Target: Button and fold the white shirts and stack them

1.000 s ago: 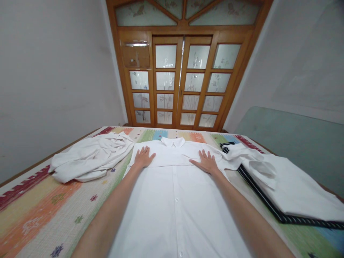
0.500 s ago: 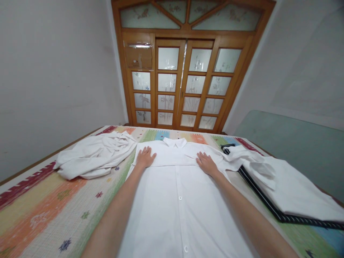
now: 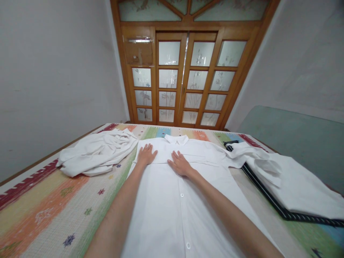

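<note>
A white button-up shirt lies spread out flat, front side up, with its collar at the far end and buttons down the middle. My left hand rests palm down near the shirt's left shoulder, fingers spread. Close to the centre of the chest, below the collar, my right hand presses flat on the cloth with its fingers apart. Faint creases run across the fabric to the right of that hand. The shirt's lower end runs out of view.
Under the shirt is a colourful striped bedcover. A crumpled white garment lies to the left. On the right, another white garment rests on a black striped cloth. Beyond stand wooden glass-paned doors; a pale green board leans at right.
My right hand has moved left across the chest, from the right shoulder area to the middle. My left hand stays at its shoulder. The view has tilted down slightly.
</note>
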A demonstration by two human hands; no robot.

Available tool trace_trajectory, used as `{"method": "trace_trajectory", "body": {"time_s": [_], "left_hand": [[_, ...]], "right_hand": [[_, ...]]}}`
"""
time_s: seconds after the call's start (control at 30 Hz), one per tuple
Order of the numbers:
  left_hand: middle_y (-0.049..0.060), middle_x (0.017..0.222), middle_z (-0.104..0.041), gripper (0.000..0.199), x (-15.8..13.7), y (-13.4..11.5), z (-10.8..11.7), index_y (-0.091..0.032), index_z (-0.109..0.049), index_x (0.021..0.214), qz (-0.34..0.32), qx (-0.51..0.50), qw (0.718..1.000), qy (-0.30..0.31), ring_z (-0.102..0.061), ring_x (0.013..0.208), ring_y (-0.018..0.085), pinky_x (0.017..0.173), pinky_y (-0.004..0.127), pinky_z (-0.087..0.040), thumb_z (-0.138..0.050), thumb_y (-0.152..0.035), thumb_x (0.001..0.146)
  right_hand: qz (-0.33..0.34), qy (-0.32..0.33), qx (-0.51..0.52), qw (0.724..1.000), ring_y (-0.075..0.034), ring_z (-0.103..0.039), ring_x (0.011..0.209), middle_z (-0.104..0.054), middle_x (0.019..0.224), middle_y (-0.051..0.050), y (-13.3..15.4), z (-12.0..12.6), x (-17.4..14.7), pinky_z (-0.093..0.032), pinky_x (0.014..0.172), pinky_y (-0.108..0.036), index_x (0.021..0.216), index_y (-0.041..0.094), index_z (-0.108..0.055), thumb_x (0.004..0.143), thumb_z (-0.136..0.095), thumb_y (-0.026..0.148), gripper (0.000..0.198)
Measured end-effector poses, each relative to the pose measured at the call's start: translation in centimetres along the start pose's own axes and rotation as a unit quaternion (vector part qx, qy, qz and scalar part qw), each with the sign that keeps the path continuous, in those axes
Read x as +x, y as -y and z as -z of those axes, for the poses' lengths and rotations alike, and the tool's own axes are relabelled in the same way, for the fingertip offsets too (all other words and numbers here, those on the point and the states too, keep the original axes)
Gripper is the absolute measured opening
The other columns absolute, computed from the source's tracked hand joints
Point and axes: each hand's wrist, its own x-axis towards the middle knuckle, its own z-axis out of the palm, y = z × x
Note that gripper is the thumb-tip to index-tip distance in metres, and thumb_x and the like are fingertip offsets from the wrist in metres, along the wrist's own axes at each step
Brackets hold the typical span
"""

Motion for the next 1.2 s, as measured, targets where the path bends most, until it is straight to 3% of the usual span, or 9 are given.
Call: {"method": "trace_trajectory", "body": {"time_s": [0.2, 0.47, 0.67, 0.83, 1.0, 1.2], "left_hand": [[0.009, 0.157, -0.025, 0.064, 0.3, 0.2, -0.3, -0.016, -0.031, 0.149, -0.002, 0.002, 1.0, -0.007, -0.017, 0.146, 0.024, 0.118, 0.046, -0.015, -0.023, -0.051, 0.095], [0.009, 0.157, -0.026, 0.063, 0.1, 0.1, -0.1, -0.015, -0.032, 0.148, -0.002, 0.004, 1.0, -0.004, -0.018, 0.146, 0.024, 0.118, 0.045, -0.016, -0.023, -0.05, 0.096], [0.012, 0.151, -0.038, 0.052, 0.0, -0.2, 0.2, -0.014, -0.045, 0.138, -0.013, 0.015, 0.999, -0.032, -0.027, 0.143, 0.025, 0.116, 0.047, -0.02, -0.027, -0.039, 0.096], [0.01, 0.147, -0.045, 0.049, -0.3, -2.9, 0.4, -0.015, -0.047, 0.136, -0.066, -0.006, 0.997, -0.028, -0.034, 0.14, 0.022, 0.116, 0.041, -0.023, -0.027, -0.036, 0.097], [0.007, 0.152, -0.035, 0.054, -0.2, -7.4, -0.5, -0.014, -0.045, 0.14, -0.187, -0.065, 0.98, -0.012, -0.026, 0.143, 0.018, 0.116, 0.03, -0.023, -0.026, -0.041, 0.097], [0.008, 0.156, -0.026, 0.058, 0.0, -9.2, -1.4, -0.014, -0.034, 0.147, -0.184, -0.026, 0.982, 0.018, -0.018, 0.146, 0.022, 0.119, 0.04, -0.016, -0.023, -0.043, 0.097]], "right_hand": [[-0.001, -0.015, -0.018, 1.0, -0.027, -0.012, 0.147, -0.017, 0.159, -0.011, -1.5, -0.4, -2.2, -0.011, 0.117, -0.042, 0.151, 0.01, -0.027, 0.097, -0.011, 0.055, 0.072], [-0.039, -0.045, -0.021, 0.998, -0.025, -0.015, 0.146, -0.022, 0.157, -0.018, -2.4, -0.6, -4.8, -0.01, 0.118, -0.039, 0.149, 0.001, -0.027, 0.095, -0.01, 0.061, 0.082], [-0.052, -0.058, -0.012, 0.997, -0.025, -0.017, 0.146, -0.023, 0.157, -0.016, -2.1, -0.5, -5.0, -0.008, 0.118, -0.041, 0.149, 0.006, -0.029, 0.095, -0.014, 0.061, 0.079], [-0.047, -0.037, -0.003, 0.998, -0.025, -0.01, 0.147, -0.016, 0.159, -0.012, -2.2, -0.3, -5.1, -0.005, 0.118, -0.043, 0.152, 0.011, -0.023, 0.092, -0.015, 0.068, 0.083], [-0.032, -0.035, 0.006, 0.999, -0.027, -0.006, 0.147, -0.012, 0.159, -0.017, -2.4, -0.4, -5.0, -0.005, 0.118, -0.042, 0.151, 0.003, -0.021, 0.088, -0.018, 0.072, 0.094], [-0.079, -0.058, 0.004, 0.995, -0.028, -0.015, 0.146, -0.021, 0.156, -0.02, -2.6, -0.2, -4.9, -0.009, 0.118, -0.039, 0.148, -0.003, -0.026, 0.093, -0.012, 0.063, 0.087]]}}
